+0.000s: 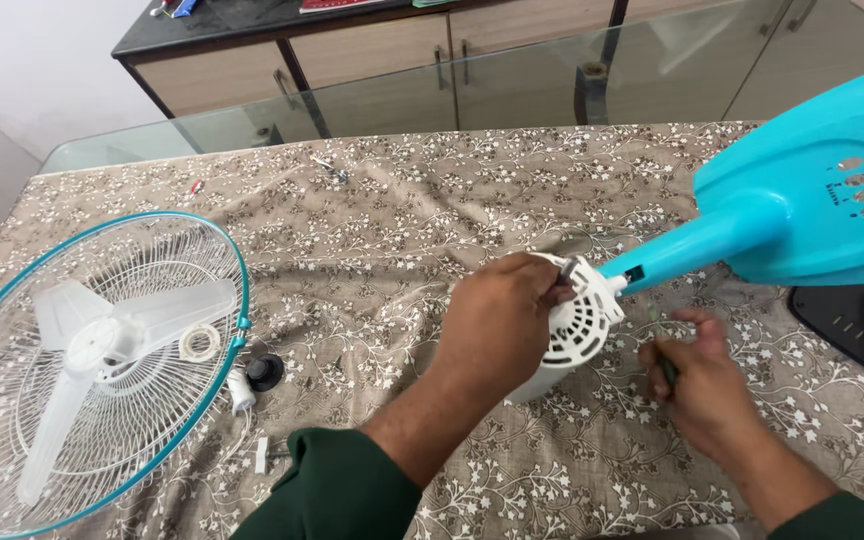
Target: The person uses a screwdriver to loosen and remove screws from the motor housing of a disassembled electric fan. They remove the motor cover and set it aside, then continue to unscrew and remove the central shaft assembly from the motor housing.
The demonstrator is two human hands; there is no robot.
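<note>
Head view is taken looking down on a counter covered with a brown cloth printed with white flowers. The white motor housing of a dismantled fan is used below as the landmark; it lies near the middle of the counter, its vented end turned toward the camera. The left hand is laid over the left side and top of the housing, its fingers curled around it in a grip. Just to the right of the housing, the right hand is closed around a thin dark tool with a green part, which is held close to the housing's vented face; whether the tip touches the housing cannot be told. Both forearms come from dark green sleeves.

From the upper right of the housing, a turquoise neck runs up to a turquoise fan base with a row of oval buttons. Far right of the housing, a dark grey panel is seen lying on the cloth. Well to the left of the housing, a round wire fan guard with a turquoise rim is laid flat, and a translucent white blade rests on it. Between the guard and the housing, a small black knob and a small white cap are set on the cloth. Beyond the housing, past the counter's glass edge, a wooden sideboard with a dark top is visible.
</note>
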